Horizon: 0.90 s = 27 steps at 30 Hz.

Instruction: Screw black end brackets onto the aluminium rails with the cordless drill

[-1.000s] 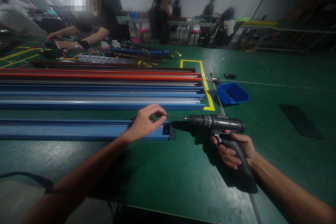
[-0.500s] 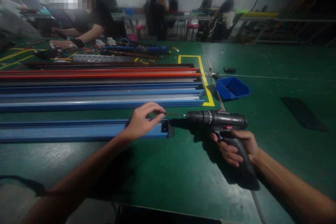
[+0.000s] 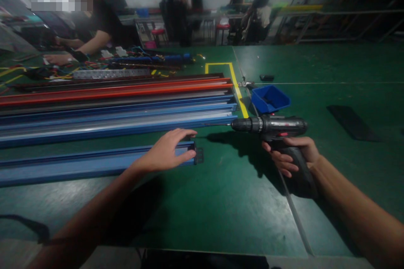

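Observation:
My left hand lies flat with fingers stretched out on the right end of a long blue metal rail on the green table. A small black bracket sits at that rail's end. My right hand is wrapped round the grip of a black cordless drill, held level above the table with its thin bit pointing left. The bit's tip is up near the end of the stacked rails, apart from my left hand.
Several long blue, grey and red rails lie side by side beyond the near one. A blue parts bin stands right of them by a yellow tape line. A dark flat pad lies at right. A person works at back left among wires; others sit farther back.
My left hand let go of the drill bit's tip and spread flat on the rail end. The drill rose and shifted right, away from the rail.

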Each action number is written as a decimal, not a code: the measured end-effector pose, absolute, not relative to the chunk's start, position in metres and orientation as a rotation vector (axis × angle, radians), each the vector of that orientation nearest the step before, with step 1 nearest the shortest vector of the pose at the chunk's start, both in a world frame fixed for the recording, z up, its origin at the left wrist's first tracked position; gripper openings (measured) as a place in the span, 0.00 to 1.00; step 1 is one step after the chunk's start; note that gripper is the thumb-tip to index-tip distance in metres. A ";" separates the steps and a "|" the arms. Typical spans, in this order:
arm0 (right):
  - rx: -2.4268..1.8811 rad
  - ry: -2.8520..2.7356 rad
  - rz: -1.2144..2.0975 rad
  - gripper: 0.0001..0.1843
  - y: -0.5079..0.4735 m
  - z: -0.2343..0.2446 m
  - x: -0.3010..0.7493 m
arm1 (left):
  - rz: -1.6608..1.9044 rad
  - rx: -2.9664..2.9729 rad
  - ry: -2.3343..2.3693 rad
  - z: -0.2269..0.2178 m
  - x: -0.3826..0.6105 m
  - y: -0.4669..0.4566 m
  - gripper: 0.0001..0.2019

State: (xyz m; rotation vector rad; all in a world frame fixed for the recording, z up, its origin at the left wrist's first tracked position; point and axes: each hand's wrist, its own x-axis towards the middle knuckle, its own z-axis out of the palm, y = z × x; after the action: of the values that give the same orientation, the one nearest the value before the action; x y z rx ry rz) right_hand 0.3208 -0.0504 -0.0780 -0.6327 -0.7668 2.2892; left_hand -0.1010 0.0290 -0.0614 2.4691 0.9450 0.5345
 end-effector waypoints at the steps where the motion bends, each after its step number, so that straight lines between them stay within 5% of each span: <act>1: -0.649 -0.770 2.288 0.20 -0.049 -0.077 0.323 | 0.475 2.521 0.969 -0.060 -0.101 0.028 0.28; 8: -0.790 -0.727 2.273 0.16 -0.048 -0.080 0.321 | 0.313 2.687 1.091 -0.063 -0.103 0.021 0.44; 15: -0.777 -0.707 2.340 0.14 -0.049 -0.080 0.319 | 0.314 2.680 1.038 -0.070 -0.102 0.021 0.33; 27: -0.783 -0.676 2.369 0.14 -0.050 -0.079 0.317 | 0.254 2.654 1.084 -0.072 -0.101 0.020 0.32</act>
State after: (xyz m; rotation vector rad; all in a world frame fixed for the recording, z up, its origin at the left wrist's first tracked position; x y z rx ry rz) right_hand 0.3168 -0.0497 -0.0788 -0.7832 -0.6757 2.3686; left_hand -0.1011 0.0197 -0.0721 2.6543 1.0843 0.2539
